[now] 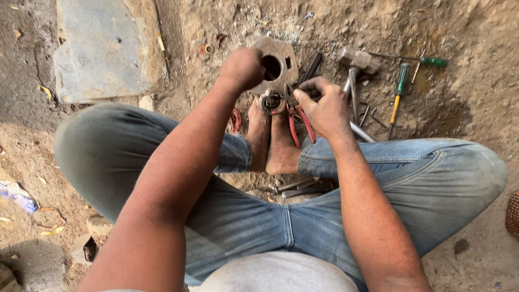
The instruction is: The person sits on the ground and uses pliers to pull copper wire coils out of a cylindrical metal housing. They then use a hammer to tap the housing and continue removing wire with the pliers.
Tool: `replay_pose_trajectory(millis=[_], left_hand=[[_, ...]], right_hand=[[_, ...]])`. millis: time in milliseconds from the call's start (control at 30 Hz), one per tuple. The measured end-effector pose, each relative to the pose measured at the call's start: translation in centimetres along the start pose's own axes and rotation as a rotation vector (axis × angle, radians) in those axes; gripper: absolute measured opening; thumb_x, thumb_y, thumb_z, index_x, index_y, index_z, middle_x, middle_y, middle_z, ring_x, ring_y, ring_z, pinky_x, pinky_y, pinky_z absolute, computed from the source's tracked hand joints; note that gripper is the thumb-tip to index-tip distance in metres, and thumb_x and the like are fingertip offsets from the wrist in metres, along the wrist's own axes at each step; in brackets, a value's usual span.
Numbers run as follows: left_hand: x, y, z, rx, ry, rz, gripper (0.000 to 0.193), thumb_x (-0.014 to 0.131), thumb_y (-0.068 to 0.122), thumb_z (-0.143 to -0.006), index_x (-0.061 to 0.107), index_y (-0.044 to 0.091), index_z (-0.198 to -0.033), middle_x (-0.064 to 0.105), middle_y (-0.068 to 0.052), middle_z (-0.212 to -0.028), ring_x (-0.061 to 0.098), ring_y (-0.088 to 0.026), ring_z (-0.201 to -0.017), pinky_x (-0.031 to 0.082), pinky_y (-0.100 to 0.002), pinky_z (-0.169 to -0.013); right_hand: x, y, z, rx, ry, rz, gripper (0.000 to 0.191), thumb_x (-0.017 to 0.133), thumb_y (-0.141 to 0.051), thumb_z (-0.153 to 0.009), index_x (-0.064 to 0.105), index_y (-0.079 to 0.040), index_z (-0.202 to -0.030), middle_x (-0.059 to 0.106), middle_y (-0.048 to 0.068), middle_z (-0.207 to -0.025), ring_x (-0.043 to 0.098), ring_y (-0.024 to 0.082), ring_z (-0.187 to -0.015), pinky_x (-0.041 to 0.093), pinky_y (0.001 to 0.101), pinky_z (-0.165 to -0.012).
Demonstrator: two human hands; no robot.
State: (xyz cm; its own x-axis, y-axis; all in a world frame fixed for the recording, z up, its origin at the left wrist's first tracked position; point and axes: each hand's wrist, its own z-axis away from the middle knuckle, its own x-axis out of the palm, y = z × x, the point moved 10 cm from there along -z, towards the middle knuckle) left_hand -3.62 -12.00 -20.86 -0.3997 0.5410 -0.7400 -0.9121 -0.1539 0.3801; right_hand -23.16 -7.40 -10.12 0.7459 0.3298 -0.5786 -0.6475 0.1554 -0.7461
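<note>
Head view, looking straight down, and I've got a person seated cross-legged on bare dirt in blue jeans (259, 216), bare feet (270, 140) tucked together at the centre. Left hand (241, 67) is up over the toes, curled into a tight fist, though I can't tell what sits inside it; it hovers right against a rusty metal block with a round hole (275, 65) lying on the ground just beyond the feet. Right hand (323, 105) is closed on red-handled pliers (296, 116), fingers wrapped near the head, the red handles trailing down across the foot. The plier nose meets a small round metal part (270, 101) resting at the toes, between the two hands. Off to the right on the dirt, I see a hammer (356, 65) with a blocky head, a green-handled screwdriver with a yellow shaft (399, 89), and another green-handled screwdriver (427, 61) farther back, all lying close together. A few grey metal rods (300, 187) lie under the shins near the lap. Upper left, a flat grey stone slab (100, 48) sits well apart from the work.
</note>
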Motion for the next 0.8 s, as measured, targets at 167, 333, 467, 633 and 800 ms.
replay_pose_trajectory(millis=[167,333,467,633,800], left_hand=[[-0.7,-0.2,-0.5,0.019,0.051,0.055,0.013,0.068,0.014,-0.093,0.071,0.009,-0.104,0.074,-0.015,-0.098,0.072,-0.028,-0.089,0.06,-0.045,-0.086],[5.3,4.5,2.5,0.208,-0.24,-0.164,0.052,0.079,0.023,-0.083,0.056,0.006,-0.126,0.066,-0.018,-0.115,0.067,-0.031,-0.105,0.057,-0.044,-0.091],[7.4,5.5,4.3,0.234,-0.236,-0.347,0.037,0.06,0.014,-0.1,0.05,0.007,-0.135,0.062,-0.016,-0.114,0.071,-0.027,-0.098,0.062,-0.044,-0.078],[8.0,6.2,4.4,0.275,-0.019,-0.511,0.036,0.05,0.023,-0.103,0.045,0.01,-0.135,0.06,-0.019,-0.107,0.069,-0.031,-0.09,0.06,-0.047,-0.063],[7.1,5.3,2.8,0.242,0.07,-0.185,0.03,0.062,0.011,-0.097,0.053,0.009,-0.125,0.064,-0.018,-0.102,0.071,-0.032,-0.084,0.06,-0.045,-0.059]], right_hand=[[0.3,-0.4,-0.1,-0.005,-0.018,0.003,0.021,0.076,-0.019,-0.09,0.076,-0.001,-0.103,0.078,0.01,-0.09,0.075,0.016,-0.08,0.061,0.0315,-0.073],[0.0,-0.2,-0.2,-0.014,0.01,0.066,0.022,0.078,-0.02,-0.09,0.077,-0.002,-0.102,0.078,0.009,-0.09,0.074,0.017,-0.079,0.06,0.0323,-0.073],[0.2,0.5,-0.2,0.034,-0.003,0.073,0.022,0.077,-0.022,-0.091,0.077,-0.004,-0.104,0.078,0.009,-0.091,0.075,0.018,-0.082,0.06,0.0321,-0.074],[0.3,0.3,-0.5,0.0,-0.012,0.103,0.022,0.076,-0.022,-0.091,0.076,-0.005,-0.106,0.078,0.009,-0.095,0.076,0.017,-0.084,0.061,0.0326,-0.076],[0.1,2.2,-0.8,0.102,0.003,0.091,0.02,0.075,-0.021,-0.093,0.077,-0.005,-0.106,0.078,0.009,-0.096,0.075,0.017,-0.083,0.062,0.0317,-0.075]])
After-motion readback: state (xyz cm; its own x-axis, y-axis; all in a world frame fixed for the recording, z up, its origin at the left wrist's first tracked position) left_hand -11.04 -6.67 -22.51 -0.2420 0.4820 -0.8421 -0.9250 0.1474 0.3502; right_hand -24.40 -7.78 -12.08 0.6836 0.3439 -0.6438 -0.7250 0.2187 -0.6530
